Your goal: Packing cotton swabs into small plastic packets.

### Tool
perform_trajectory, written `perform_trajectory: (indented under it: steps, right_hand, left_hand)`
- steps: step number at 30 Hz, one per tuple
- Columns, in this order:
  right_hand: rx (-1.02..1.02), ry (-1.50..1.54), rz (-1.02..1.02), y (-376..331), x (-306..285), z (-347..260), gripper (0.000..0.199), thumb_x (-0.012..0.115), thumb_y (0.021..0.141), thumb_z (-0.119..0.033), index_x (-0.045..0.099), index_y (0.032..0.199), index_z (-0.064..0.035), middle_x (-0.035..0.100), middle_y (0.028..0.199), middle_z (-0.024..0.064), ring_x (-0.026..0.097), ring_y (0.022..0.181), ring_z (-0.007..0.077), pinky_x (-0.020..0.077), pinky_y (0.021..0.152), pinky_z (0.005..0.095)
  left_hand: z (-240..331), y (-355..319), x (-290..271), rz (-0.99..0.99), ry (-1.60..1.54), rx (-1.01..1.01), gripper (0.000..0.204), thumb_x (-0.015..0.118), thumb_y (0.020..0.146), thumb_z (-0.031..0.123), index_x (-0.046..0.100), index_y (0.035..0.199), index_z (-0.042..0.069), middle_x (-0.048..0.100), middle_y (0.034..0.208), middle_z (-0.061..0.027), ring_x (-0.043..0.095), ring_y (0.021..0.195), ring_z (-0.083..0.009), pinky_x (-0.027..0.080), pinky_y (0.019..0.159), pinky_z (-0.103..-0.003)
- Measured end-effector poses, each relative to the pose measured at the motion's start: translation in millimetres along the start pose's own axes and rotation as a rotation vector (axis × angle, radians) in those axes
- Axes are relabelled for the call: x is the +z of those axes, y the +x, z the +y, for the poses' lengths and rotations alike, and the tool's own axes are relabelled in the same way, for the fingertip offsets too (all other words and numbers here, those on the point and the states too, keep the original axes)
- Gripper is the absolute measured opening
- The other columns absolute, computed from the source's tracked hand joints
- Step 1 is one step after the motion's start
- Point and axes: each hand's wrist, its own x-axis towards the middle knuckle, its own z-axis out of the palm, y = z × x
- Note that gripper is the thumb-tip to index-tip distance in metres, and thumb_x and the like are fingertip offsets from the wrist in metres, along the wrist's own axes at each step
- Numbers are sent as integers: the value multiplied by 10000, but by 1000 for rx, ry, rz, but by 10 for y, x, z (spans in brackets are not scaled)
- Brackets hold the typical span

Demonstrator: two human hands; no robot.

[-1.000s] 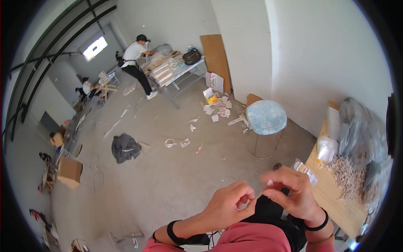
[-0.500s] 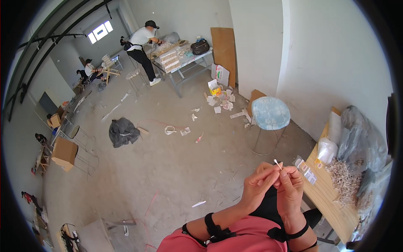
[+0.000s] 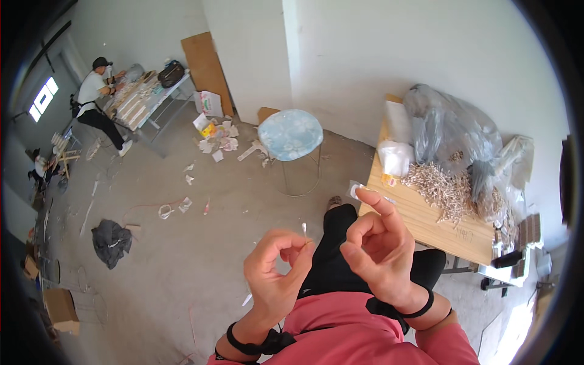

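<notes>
A white-tipped cotton swab (image 3: 304, 229) points up from the pinched thumb and index finger of my left hand (image 3: 277, 271); its lower part is hidden by the fingers. My right hand (image 3: 383, 249) is raised beside it, apart from the swab. Its index finger reaches upward, the others are loosely bent, and nothing shows between them. On the wooden table (image 3: 420, 219) to the right lies a large loose pile of cotton swabs (image 3: 441, 188).
Clear plastic bags (image 3: 447, 125) stand behind the pile. A white plastic pack (image 3: 395, 158) sits by the table's left edge. Ahead is a round stool with a blue cover (image 3: 291, 135). Scraps of paper (image 3: 219, 137) litter the floor. A co-worker (image 3: 94, 91) bends over a far table.
My hands have come apart, the cotton swab staying in the left one. The right hand has opened. My view has turned right, bringing more of the wooden table into sight.
</notes>
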Motion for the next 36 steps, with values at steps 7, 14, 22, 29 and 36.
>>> perform_trajectory:
  steps: [7, 14, 22, 29, 36]
  right_hand:
    - [27, -180, -20, -50, -49, -150, 1058, 743, 809, 70, 32, 1589, -7, 614, 825, 4, 567, 730, 54, 464, 655, 205]
    - [64, 9, -25, -114, -291, -221, 1151, 757, 781, 71, -66, 1582, -10, 632, 797, 46, 590, 718, 80, 436, 649, 198]
    - [35, -62, 41, -189, -444, -176, 1149, 767, 799, 57, -74, 1579, -15, 648, 839, 19, 548, 641, 40, 430, 589, 182]
    - [101, 109, 75, -183, -446, -100, 1096, 709, 813, 94, -47, 1594, -47, 593, 781, 4, 539, 681, 49, 432, 633, 197]
    - [52, 87, 46, -218, -415, -77, 1089, 709, 872, 27, -108, 1585, -69, 653, 959, 64, 587, 745, 71, 484, 666, 237]
  left_hand:
    - [160, -6, 105, -79, 92, 3, 166, 679, 813, -150, 629, 902, -18, 610, 874, -53, 516, 689, -68, 411, 614, -222]
    - [284, 60, 385, -141, 347, 181, 180, 717, 778, -130, 621, 849, 6, 625, 838, -70, 509, 585, -71, 394, 533, -223]
    - [299, 58, 525, -141, 361, 155, 176, 713, 775, -132, 632, 841, 10, 628, 819, -65, 525, 583, -75, 401, 527, -214]
    - [314, -10, 444, -37, 501, 112, 172, 728, 774, -120, 634, 837, 10, 626, 809, -53, 525, 603, -68, 397, 534, -213]
    - [275, -56, 325, -76, 264, -46, 151, 741, 798, -86, 639, 857, 7, 637, 824, -36, 517, 597, -49, 399, 542, -210]
